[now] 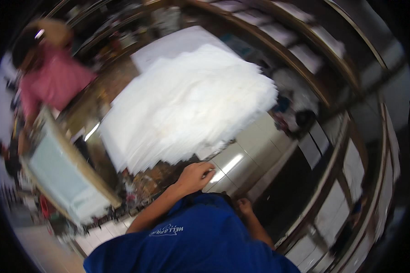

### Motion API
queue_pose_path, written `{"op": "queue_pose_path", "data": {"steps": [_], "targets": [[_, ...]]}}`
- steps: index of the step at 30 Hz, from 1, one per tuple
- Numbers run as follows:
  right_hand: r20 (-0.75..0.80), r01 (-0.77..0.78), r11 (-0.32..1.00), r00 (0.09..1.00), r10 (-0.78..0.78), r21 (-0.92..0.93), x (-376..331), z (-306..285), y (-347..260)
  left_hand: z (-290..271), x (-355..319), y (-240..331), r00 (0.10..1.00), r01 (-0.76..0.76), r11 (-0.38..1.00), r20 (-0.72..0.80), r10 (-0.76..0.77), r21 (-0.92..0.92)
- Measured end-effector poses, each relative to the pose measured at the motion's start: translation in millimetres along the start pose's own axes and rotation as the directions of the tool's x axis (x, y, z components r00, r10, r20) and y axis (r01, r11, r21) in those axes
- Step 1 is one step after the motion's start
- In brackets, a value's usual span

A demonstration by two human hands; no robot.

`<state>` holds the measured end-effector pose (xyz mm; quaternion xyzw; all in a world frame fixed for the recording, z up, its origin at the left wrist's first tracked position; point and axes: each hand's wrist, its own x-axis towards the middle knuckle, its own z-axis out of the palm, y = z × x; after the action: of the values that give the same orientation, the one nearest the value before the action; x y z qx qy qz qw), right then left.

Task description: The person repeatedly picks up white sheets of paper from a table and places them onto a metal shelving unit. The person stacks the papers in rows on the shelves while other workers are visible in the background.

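Cluttered workshop, stacked white sheets point(187, 100), pale framed panel point(61, 166), sheet-laden racks point(323, 193)

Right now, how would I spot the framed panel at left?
Start at the big white pile in the middle. Go lower left, below the pink shirt, to the panel. Unlike the pile, it has a pale blue face inside a tan border.

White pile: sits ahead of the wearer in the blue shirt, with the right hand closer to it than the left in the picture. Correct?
Not on the hands: the head view shows the left hand closer, just below the near edge of the white pile; the right hand is lower, by the blue shirt. The rest stands.
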<state>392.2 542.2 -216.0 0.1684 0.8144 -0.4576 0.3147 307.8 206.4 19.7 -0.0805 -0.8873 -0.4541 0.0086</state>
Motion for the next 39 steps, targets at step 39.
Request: {"op": "queue_pose_path", "data": {"steps": [39], "targets": [[-0.97, 0.115, 0.993, 0.242, -0.026, 0.002, -267.3, -181.3, -42.8, 58.3, 24.4, -49.1, 0.982, -0.179, 0.976, 0.086, 0.169, 0.127]]}}
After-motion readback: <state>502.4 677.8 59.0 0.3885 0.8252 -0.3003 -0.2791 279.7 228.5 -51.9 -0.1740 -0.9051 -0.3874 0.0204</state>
